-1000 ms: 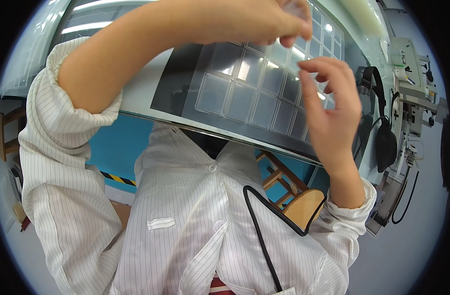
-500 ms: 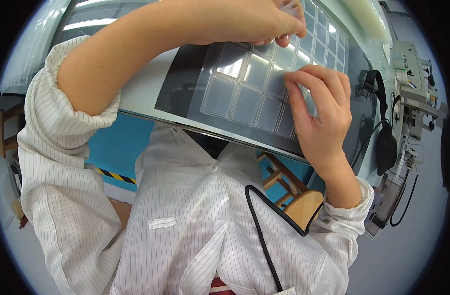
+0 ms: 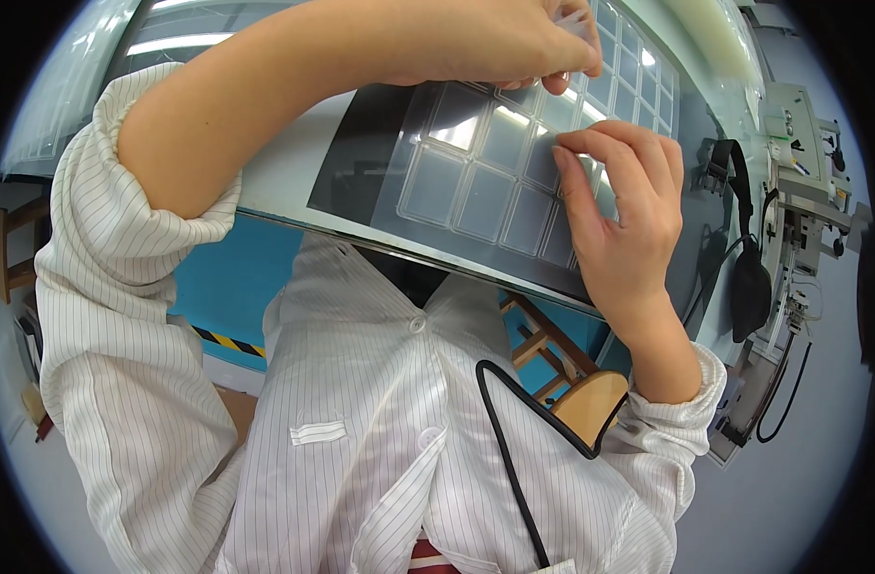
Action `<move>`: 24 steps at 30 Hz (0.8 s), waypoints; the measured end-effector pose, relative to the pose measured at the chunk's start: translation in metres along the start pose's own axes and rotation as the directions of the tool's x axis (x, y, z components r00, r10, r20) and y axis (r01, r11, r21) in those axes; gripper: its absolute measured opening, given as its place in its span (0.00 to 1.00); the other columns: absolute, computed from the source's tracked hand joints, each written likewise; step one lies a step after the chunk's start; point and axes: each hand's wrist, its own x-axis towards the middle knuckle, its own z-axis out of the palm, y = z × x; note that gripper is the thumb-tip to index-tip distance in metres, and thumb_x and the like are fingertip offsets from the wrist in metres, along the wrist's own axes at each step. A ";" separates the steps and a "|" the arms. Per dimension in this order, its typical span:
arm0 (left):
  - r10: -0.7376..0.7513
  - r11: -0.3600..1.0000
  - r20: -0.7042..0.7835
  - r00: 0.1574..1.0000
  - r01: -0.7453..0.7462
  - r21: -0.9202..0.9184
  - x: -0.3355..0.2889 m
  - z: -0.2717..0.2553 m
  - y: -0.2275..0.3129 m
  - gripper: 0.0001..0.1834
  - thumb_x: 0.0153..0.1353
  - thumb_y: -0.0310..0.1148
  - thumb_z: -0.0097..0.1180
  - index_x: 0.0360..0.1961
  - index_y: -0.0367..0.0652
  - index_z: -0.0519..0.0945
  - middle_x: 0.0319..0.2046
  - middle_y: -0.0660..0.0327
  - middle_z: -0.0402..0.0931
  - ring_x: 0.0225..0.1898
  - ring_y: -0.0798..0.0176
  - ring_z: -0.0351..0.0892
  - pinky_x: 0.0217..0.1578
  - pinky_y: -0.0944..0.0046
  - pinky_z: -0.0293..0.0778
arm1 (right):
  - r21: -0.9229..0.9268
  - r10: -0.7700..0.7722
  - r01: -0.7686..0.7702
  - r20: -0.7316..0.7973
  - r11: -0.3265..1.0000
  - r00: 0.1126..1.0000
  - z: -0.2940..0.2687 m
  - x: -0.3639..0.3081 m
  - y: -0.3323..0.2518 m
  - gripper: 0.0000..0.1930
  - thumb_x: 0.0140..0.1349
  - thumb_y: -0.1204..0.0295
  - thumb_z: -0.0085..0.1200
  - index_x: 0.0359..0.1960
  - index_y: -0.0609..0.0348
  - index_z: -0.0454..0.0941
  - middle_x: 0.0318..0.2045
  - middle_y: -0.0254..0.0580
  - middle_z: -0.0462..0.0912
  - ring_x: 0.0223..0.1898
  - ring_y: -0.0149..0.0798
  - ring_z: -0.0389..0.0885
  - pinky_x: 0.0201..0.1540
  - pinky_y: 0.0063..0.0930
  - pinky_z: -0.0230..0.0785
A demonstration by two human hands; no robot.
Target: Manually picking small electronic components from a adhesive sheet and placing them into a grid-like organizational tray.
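Observation:
A clear plastic tray (image 3: 449,232) with rows of square compartments lies on a dark mat at the table edge. Over its far part my left hand (image 3: 552,48) reaches across, fingers closed round a small clear plastic piece (image 3: 577,25) that is mostly hidden by them. My right hand (image 3: 634,196) is above the tray's right portion, thumb and forefinger tips pinched together over the compartments. Whatever lies between those two fingertips is too small to make out. My left forearm covers part of the tray's far left side.
The dark mat (image 3: 347,158) extends beyond the tray on a glass-edged table (image 3: 283,158). A black strap (image 3: 741,191) lies to the right, near a rolled translucent sheet (image 3: 715,38). A wooden stool (image 3: 590,407) stands below, with machinery (image 3: 796,143) farther right.
My left hand has shifted slightly to the right, still closed. The right hand keeps its pinch in nearly the same place.

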 end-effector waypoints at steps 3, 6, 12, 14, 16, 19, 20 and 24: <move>0.063 0.996 -0.022 0.998 -0.064 -0.062 -0.001 -0.001 -0.002 0.16 0.69 0.40 0.56 0.37 0.35 0.79 0.25 0.64 0.76 0.26 0.72 0.71 0.29 0.70 0.69 | 0.018 -0.086 0.086 0.003 0.996 0.996 -0.004 0.005 0.001 0.08 0.55 0.83 0.65 0.37 0.62 0.81 0.38 0.41 0.82 0.39 0.40 0.77 0.44 0.29 0.69; 0.104 0.994 0.122 0.987 -0.098 -0.049 -0.005 -0.004 0.009 0.18 0.69 0.43 0.57 0.36 0.36 0.79 0.25 0.64 0.76 0.26 0.72 0.72 0.29 0.71 0.70 | 0.277 0.070 -0.030 -0.135 0.960 0.988 -0.016 0.012 0.003 0.07 0.56 0.81 0.65 0.35 0.62 0.81 0.36 0.38 0.82 0.36 0.35 0.75 0.38 0.27 0.67; 0.157 0.971 0.218 0.963 -0.111 -0.211 -0.008 -0.009 -0.006 0.16 0.71 0.41 0.55 0.38 0.36 0.78 0.26 0.63 0.76 0.27 0.72 0.72 0.31 0.72 0.71 | 0.431 0.252 -0.197 -0.074 0.881 0.965 -0.007 0.019 0.002 0.06 0.66 0.78 0.60 0.42 0.66 0.80 0.39 0.34 0.80 0.36 0.25 0.74 0.39 0.19 0.66; 0.074 0.982 -0.043 0.996 -0.080 -0.169 -0.011 -0.010 -0.002 0.14 0.70 0.38 0.54 0.40 0.35 0.78 0.28 0.63 0.77 0.26 0.72 0.72 0.31 0.72 0.70 | 0.357 0.283 -0.263 -0.006 0.896 0.959 -0.003 0.015 -0.002 0.08 0.67 0.78 0.60 0.45 0.66 0.81 0.42 0.36 0.80 0.40 0.27 0.77 0.43 0.20 0.70; 0.074 0.986 -0.067 0.995 -0.083 -0.147 -0.007 -0.017 -0.008 0.14 0.70 0.38 0.54 0.40 0.34 0.78 0.28 0.63 0.77 0.26 0.72 0.71 0.31 0.71 0.70 | 0.244 0.138 -0.140 0.024 0.960 0.990 0.004 0.016 -0.007 0.07 0.64 0.79 0.62 0.44 0.65 0.82 0.41 0.38 0.81 0.39 0.31 0.78 0.43 0.23 0.70; 0.063 0.989 -0.115 0.991 -0.077 -0.128 -0.009 -0.019 -0.012 0.14 0.70 0.37 0.54 0.42 0.34 0.78 0.29 0.63 0.78 0.26 0.72 0.70 0.29 0.70 0.69 | 0.110 -0.050 0.043 0.059 0.993 0.997 0.013 0.016 -0.014 0.09 0.57 0.80 0.65 0.40 0.62 0.84 0.39 0.44 0.81 0.37 0.43 0.77 0.43 0.32 0.70; 0.048 0.986 -0.109 0.993 -0.065 -0.157 -0.010 -0.018 -0.012 0.13 0.70 0.36 0.54 0.41 0.34 0.78 0.29 0.63 0.78 0.25 0.73 0.70 0.29 0.71 0.69 | 0.068 -0.055 0.052 0.042 0.996 0.998 0.014 0.014 -0.016 0.09 0.56 0.80 0.66 0.40 0.62 0.84 0.39 0.43 0.82 0.38 0.43 0.77 0.43 0.31 0.70; 0.032 0.991 -0.054 0.998 -0.039 -0.132 -0.008 -0.021 -0.017 0.13 0.69 0.36 0.53 0.39 0.35 0.79 0.29 0.63 0.78 0.27 0.72 0.71 0.30 0.71 0.69 | 0.031 -0.063 0.063 0.018 0.998 0.998 0.017 0.011 -0.015 0.10 0.55 0.81 0.67 0.39 0.61 0.84 0.38 0.41 0.82 0.39 0.42 0.77 0.44 0.32 0.69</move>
